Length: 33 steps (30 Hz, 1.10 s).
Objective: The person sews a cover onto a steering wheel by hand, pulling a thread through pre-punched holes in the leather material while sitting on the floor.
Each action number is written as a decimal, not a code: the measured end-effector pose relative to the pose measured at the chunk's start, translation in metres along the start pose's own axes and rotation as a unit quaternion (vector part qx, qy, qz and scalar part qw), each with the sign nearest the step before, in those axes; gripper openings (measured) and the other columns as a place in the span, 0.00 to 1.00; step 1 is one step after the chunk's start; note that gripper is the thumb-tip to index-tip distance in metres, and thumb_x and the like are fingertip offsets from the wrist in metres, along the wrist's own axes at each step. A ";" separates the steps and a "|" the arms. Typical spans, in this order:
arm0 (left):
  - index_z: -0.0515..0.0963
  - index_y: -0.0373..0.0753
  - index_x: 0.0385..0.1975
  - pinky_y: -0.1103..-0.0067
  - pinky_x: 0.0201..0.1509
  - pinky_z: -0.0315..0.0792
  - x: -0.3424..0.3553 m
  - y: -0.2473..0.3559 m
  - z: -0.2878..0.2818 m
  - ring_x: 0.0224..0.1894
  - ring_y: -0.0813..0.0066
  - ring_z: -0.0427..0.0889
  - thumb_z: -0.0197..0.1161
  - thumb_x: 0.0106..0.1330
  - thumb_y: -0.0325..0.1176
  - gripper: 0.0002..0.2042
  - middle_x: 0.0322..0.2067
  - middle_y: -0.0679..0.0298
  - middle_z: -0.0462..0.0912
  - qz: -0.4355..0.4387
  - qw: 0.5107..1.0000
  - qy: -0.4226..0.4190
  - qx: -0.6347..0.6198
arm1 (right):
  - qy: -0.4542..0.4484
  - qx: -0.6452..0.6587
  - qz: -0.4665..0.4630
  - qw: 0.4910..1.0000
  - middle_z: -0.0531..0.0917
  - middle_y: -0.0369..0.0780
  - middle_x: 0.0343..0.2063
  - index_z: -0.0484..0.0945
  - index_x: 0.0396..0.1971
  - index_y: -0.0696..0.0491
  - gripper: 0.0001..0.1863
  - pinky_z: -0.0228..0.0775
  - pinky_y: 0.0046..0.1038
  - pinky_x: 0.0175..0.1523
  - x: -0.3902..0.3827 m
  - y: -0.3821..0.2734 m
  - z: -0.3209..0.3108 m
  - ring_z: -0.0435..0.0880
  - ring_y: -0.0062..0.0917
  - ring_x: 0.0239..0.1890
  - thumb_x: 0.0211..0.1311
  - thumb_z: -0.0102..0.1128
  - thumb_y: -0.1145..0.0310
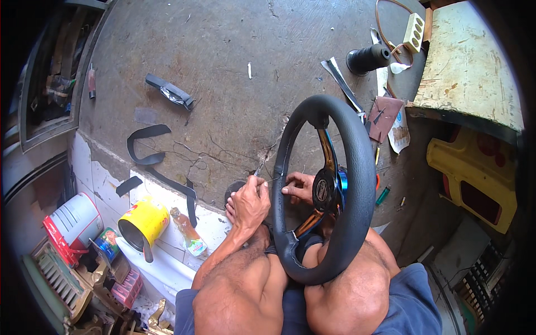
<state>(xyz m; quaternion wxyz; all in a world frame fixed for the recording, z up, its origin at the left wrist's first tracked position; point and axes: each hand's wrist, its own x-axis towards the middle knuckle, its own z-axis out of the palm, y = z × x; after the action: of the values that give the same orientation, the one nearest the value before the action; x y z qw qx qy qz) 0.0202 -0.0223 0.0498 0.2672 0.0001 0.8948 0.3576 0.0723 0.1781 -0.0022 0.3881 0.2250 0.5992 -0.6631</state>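
Observation:
A steering wheel [365,167] with a black leather-like cover stands tilted between my knees. Its spokes are shiny bronze and blue, around a dark round hub. A pale seam runs along the rim's left side. My right hand [300,187] reaches through the wheel's opening and grips that left side. Just left of the rim, my left hand [249,204] is closed in a pinch on a thin pointed tool [258,168], whose exact kind I cannot make out. Partly hidden by the left hand is a dark round piece [231,191] on the floor.
Loose black thread [195,158] and a black strip [132,146] lie at left. Behind the wheel stand a black thread spool [365,59] and a white power strip [414,33]. A yellow can [144,220], bottle [188,231] and white bucket [75,223] are at lower left; a green lighter [383,195] lies right.

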 end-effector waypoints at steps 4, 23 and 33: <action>0.76 0.35 0.36 0.62 0.41 0.77 0.000 0.002 -0.001 0.36 0.48 0.86 0.61 0.66 0.31 0.06 0.33 0.50 0.86 -0.002 1.000 0.002 0.008 | 0.001 0.001 0.005 1.000 0.86 0.41 0.31 0.76 0.50 0.62 0.23 0.78 0.24 0.32 0.000 0.000 0.000 0.86 0.22 0.27 0.65 0.70 0.62; 0.78 0.34 0.35 0.70 0.33 0.76 -0.001 -0.005 -0.003 0.27 0.63 0.84 0.64 0.66 0.31 0.07 0.25 0.54 0.84 -0.018 0.999 0.013 -0.047 | 0.009 0.014 -0.002 1.000 0.87 0.42 0.30 0.77 0.50 0.62 0.23 0.79 0.25 0.32 0.001 0.003 0.001 0.86 0.23 0.27 0.64 0.70 0.61; 0.78 0.34 0.40 0.81 0.35 0.73 0.007 -0.012 0.002 0.31 0.80 0.78 0.64 0.67 0.30 0.08 0.34 0.65 0.82 0.065 0.987 0.010 -0.146 | 0.010 -0.006 0.004 1.000 0.87 0.42 0.31 0.76 0.50 0.63 0.23 0.79 0.25 0.32 -0.002 -0.001 -0.003 0.86 0.23 0.27 0.64 0.70 0.62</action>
<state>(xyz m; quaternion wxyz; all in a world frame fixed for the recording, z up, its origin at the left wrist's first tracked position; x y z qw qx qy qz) 0.0170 -0.0290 0.0374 0.2312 0.0154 0.8337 0.5013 0.0719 0.1813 -0.0004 0.3862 0.2320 0.6057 -0.6558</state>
